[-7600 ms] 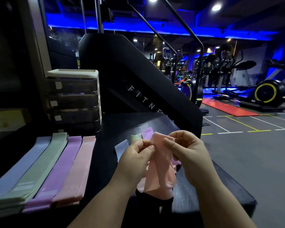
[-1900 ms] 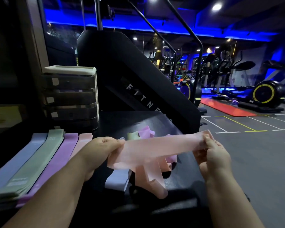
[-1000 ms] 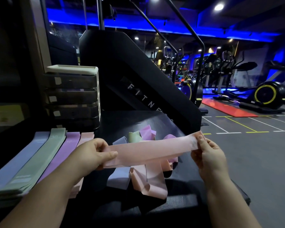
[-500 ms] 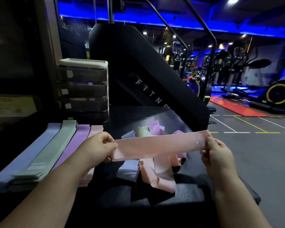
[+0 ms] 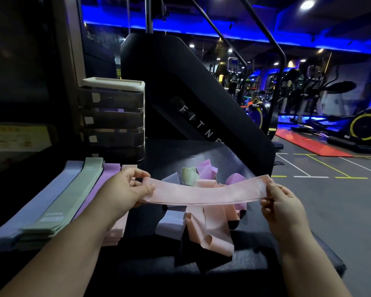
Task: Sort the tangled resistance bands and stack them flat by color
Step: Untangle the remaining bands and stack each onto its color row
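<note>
Head view: on the left of the dark desk (image 5: 180,155) four flat stacks lie side by side: blue stack (image 5: 51,196), green stack (image 5: 77,189), purple stack (image 5: 107,174), pink stack (image 5: 114,234). The left grip (image 5: 126,189) pinches one end of a pink band (image 5: 201,192). The band is stretched flat above the tangled pile (image 5: 208,228). The right grip (image 5: 281,202) pinches the other end.

One head-worn wide-angle view, looking forward and down, close over black bench (image 5: 176,155)
</note>
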`<action>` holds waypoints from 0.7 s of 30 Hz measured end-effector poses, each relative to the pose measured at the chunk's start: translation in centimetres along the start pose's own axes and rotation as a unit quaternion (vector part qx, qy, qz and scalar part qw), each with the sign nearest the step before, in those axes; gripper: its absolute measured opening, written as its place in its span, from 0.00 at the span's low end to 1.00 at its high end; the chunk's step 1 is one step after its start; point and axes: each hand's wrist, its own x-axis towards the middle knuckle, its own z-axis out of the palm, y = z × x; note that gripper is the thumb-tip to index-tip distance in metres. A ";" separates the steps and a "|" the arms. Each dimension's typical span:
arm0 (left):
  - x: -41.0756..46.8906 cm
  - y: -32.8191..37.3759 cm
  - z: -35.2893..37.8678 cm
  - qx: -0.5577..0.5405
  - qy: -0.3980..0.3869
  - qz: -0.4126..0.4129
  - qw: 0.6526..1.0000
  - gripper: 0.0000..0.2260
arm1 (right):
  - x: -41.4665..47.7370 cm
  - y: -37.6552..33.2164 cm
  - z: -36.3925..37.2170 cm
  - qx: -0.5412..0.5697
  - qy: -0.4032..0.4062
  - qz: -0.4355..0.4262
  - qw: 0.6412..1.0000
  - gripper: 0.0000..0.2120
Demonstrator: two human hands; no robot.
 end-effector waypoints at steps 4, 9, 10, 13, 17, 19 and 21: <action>-0.4 0.0 -0.6 -0.011 0.009 -0.005 1.000 0.04 | -0.6 0.2 0.1 -0.007 0.006 -0.009 1.000 0.12; -1.1 0.0 -2.4 0.006 0.022 0.003 1.000 0.02 | -1.7 0.5 0.7 -0.019 -0.003 -0.009 1.000 0.11; -1.1 -0.1 -2.9 0.009 0.022 0.002 1.000 0.02 | -1.9 0.4 1.0 -0.016 -0.008 -0.003 1.000 0.11; -1.2 -0.6 -4.4 0.008 0.021 -0.003 1.000 0.02 | -2.2 0.0 2.3 -0.004 -0.034 0.016 0.999 0.09; -1.4 -1.0 -6.4 0.014 0.030 0.014 0.999 0.04 | -1.7 -0.3 4.3 -0.019 -0.035 0.042 0.998 0.08; -1.7 -1.0 -7.5 0.022 0.033 0.016 0.999 0.05 | -1.4 -0.7 5.5 -0.023 -0.024 0.053 0.998 0.09; -1.9 -1.3 -8.5 0.041 0.031 0.009 0.999 0.05 | -1.3 -1.2 7.0 -0.036 -0.017 0.053 0.998 0.11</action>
